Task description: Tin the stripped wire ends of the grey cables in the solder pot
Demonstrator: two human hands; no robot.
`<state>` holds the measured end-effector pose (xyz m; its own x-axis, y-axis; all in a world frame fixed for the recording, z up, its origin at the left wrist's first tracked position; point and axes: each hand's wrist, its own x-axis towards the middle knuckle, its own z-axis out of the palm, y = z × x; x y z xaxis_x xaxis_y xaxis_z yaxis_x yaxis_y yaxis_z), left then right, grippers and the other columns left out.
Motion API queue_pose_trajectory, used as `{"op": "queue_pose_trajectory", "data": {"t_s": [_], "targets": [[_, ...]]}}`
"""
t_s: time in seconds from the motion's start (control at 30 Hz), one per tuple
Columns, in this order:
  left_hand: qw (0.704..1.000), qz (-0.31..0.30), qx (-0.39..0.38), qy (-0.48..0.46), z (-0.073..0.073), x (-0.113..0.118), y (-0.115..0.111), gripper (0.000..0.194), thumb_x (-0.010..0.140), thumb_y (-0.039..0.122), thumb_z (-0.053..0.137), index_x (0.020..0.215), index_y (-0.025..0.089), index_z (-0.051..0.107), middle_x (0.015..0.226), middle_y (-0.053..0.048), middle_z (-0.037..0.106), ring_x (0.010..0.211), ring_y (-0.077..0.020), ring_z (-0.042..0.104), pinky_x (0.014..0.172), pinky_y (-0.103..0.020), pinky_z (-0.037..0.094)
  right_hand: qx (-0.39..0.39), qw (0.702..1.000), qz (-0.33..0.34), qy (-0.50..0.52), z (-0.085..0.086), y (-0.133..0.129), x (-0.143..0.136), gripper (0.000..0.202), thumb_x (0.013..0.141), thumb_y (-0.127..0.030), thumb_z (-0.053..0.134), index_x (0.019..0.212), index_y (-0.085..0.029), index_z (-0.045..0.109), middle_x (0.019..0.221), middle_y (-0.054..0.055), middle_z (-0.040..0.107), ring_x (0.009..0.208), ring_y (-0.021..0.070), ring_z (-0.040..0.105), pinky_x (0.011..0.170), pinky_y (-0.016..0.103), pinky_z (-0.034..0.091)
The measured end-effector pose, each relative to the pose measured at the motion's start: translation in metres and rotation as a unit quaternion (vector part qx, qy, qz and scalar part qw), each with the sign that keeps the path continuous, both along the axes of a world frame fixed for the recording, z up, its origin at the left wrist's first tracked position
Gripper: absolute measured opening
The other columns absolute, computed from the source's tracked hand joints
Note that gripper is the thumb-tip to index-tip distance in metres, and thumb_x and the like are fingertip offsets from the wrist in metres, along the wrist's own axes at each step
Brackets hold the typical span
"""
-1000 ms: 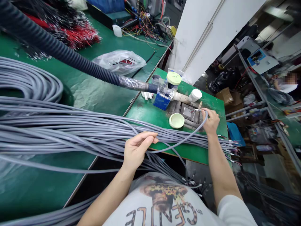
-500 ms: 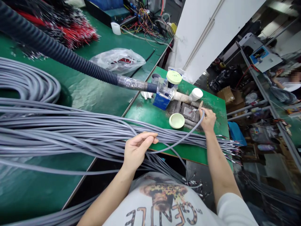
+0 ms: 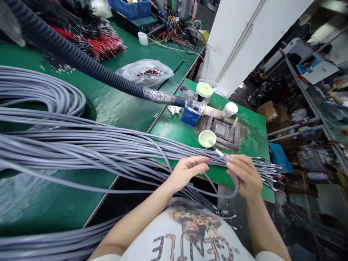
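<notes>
Watching remotely, I see the left hand over the cable bundle, thumb slightly apart from its outstretched fingers. The right hand pinches a gray cable behind its white sleeve, wire tips at the pale bowl. Beyond sits a metal plate.
</notes>
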<state>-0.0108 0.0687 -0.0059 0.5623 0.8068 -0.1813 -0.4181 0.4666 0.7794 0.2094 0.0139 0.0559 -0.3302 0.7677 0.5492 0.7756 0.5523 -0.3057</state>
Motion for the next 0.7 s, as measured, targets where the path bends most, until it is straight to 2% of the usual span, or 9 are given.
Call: {"op": "queue_pose_trajectory", "data": {"t_s": [0.1, 0.2, 0.27, 0.33, 0.47, 0.53, 0.6, 0.7], "targets": [[0.999, -0.029, -0.008, -0.029, 0.001, 0.017, -0.009, 0.036, 0.073, 0.036, 0.075, 0.102, 0.014, 0.073, 0.077, -0.007, 0.071, 0.065, -0.0123, 0.061, 0.067, -0.025, 0.05, -0.014, 0.997, 0.063, -0.035, -0.013, -0.026, -0.01, 0.048, 0.083, -0.012, 0.058, 0.128, -0.03, 0.057, 0.118, 0.007, 0.068, 0.113, 0.0262, 0.059, 0.088, 0.048, 0.05], [0.999, -0.025, 0.022, 0.0, 0.003, 0.021, -0.016, 0.033, 0.074, 0.039, 0.073, 0.093, 0.013, 0.076, 0.076, -0.007, 0.07, 0.066, -0.0134, 0.06, 0.068, -0.026, 0.05, -0.032, 0.996, 0.072, -0.032, -0.023, -0.043, -0.012, 0.047, 0.085, -0.011, 0.051, 0.128, -0.029, 0.057, 0.118, 0.008, 0.068, 0.115, 0.0261, 0.058, 0.087, 0.048, 0.05], [0.997, -0.035, 0.063, 0.022, 0.006, 0.02, -0.019, 0.031, 0.073, 0.042, 0.074, 0.084, 0.013, 0.077, 0.078, -0.008, 0.069, 0.069, -0.0151, 0.06, 0.069, -0.027, 0.05, -0.056, 0.997, 0.052, 0.01, -0.026, -0.05, -0.015, 0.047, 0.084, -0.009, 0.051, 0.126, -0.029, 0.057, 0.114, 0.008, 0.069, 0.109, 0.0258, 0.061, 0.084, 0.047, 0.05], [0.993, -0.054, 0.105, 0.028, 0.011, 0.019, -0.021, 0.03, 0.072, 0.042, 0.073, 0.082, 0.014, 0.077, 0.08, -0.008, 0.068, 0.073, -0.0163, 0.061, 0.071, -0.028, 0.05, -0.08, 0.994, 0.014, 0.067, -0.027, -0.053, -0.019, 0.041, 0.084, -0.011, 0.055, 0.122, -0.026, 0.058, 0.102, 0.009, 0.071, 0.094, 0.0243, 0.065, 0.078, 0.044, 0.051], [0.984, -0.072, 0.161, 0.031, 0.013, 0.02, -0.025, 0.029, 0.075, 0.042, 0.071, 0.084, 0.016, 0.078, 0.078, -0.008, 0.066, 0.073, -0.0161, 0.059, 0.069, -0.027, 0.048, -0.108, 0.989, -0.049, 0.085, -0.032, -0.053, -0.029, 0.012, 0.083, -0.022, 0.063, 0.096, -0.022, 0.064, 0.07, 0.003, 0.062, 0.065, 0.0177, 0.056, 0.061, 0.034, 0.044], [0.984, -0.063, 0.164, 0.04, 0.01, 0.021, -0.026, 0.029, 0.073, 0.043, 0.072, 0.082, 0.016, 0.078, 0.077, -0.008, 0.065, 0.071, -0.0155, 0.058, 0.066, -0.027, 0.048, -0.115, 0.99, -0.056, 0.067, -0.035, -0.053, -0.032, 0.004, 0.085, -0.022, 0.06, 0.088, -0.021, 0.064, 0.066, 0.002, 0.058, 0.061, 0.0158, 0.052, 0.059, 0.032, 0.041], [0.986, -0.055, 0.15, 0.039, 0.006, 0.021, -0.027, 0.029, 0.071, 0.042, 0.074, 0.081, 0.015, 0.077, 0.078, -0.008, 0.065, 0.07, -0.0149, 0.058, 0.065, -0.026, 0.047, -0.115, 0.99, -0.059, 0.059, -0.037, -0.053, -0.033, 0.005, 0.087, -0.021, 0.059, 0.087, -0.02, 0.064, 0.065, 0.001, 0.057, 0.061, 0.0151, 0.05, 0.059, 0.031, 0.039], [0.995, -0.041, 0.09, 0.025, 0.001, 0.021, -0.028, 0.028, 0.068, 0.037, 0.078, 0.083, 0.015, 0.075, 0.079, -0.006, 0.066, 0.071, -0.0141, 0.06, 0.067, -0.026, 0.049, -0.108, 0.99, -0.07, 0.054, -0.037, -0.053, -0.033, 0.007, 0.087, -0.022, 0.059, 0.087, -0.02, 0.065, 0.063, 0.001, 0.055, 0.059, 0.0144, 0.048, 0.058, 0.03, 0.037]]}}
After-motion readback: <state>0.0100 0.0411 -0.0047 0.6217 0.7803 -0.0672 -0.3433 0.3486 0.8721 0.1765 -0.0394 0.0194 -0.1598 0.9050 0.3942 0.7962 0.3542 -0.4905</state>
